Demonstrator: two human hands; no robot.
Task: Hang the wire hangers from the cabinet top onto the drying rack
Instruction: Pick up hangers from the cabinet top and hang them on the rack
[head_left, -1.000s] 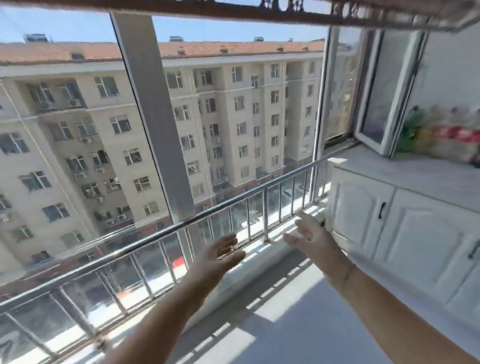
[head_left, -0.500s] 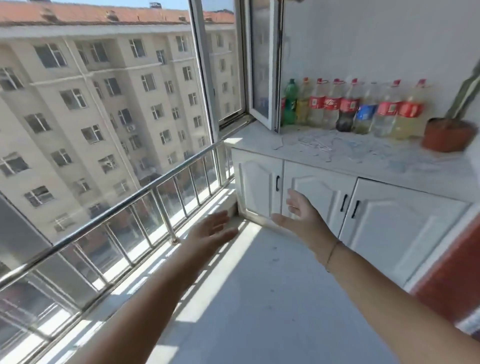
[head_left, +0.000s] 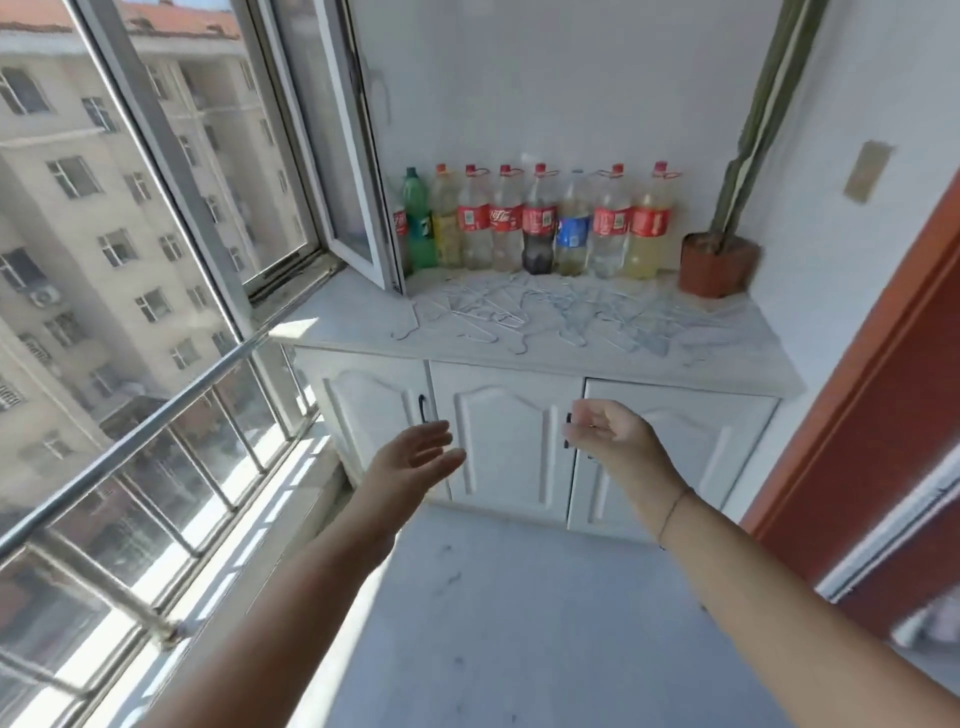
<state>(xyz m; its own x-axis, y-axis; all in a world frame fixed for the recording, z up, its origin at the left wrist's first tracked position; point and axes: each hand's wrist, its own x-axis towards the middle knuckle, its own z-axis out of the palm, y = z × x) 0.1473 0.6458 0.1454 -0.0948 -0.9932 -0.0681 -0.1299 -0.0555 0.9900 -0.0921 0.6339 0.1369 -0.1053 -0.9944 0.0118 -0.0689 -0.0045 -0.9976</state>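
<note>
Fingers (head_left: 442, 456) straight on left hand (head_left: 410, 460), loosely curled and empty on right hand (head_left: 610, 434), with wire hangers (head_left: 519, 312) strewn before bottles (head_left: 540, 223).

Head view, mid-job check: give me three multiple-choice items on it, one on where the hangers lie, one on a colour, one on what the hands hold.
1. Where do the wire hangers lie?
A) on the floor
B) on the cabinet top, in front of the bottles
C) over the railing

2. What colour is the plant pot?
A) white
B) blue
C) reddish-brown

3. What do the left hand and the right hand hold?
A) nothing
B) a hanger each
C) a bottle

Answers: B, the hangers are spread over the pale top below the bottle row; C, the pot in the corner is reddish-brown; A, both hands are empty in front of the cabinet doors.
</note>
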